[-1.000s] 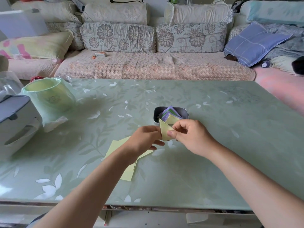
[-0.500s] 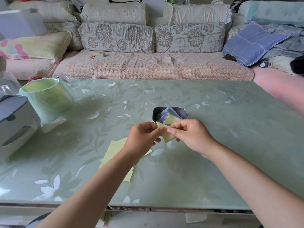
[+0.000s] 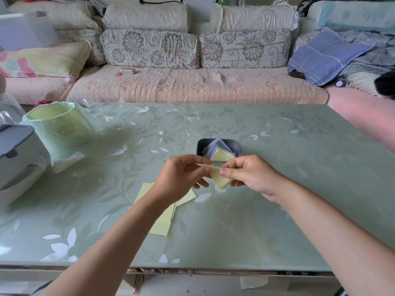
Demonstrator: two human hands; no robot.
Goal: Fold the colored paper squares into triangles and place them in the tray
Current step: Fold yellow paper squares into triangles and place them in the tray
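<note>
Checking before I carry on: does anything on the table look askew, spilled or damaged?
Nothing looks spilled or damaged. The folded triangles sit unevenly piled in the tray, corners poking above its rim, and the loose yellow squares lie fanned below the left hand.
</note>
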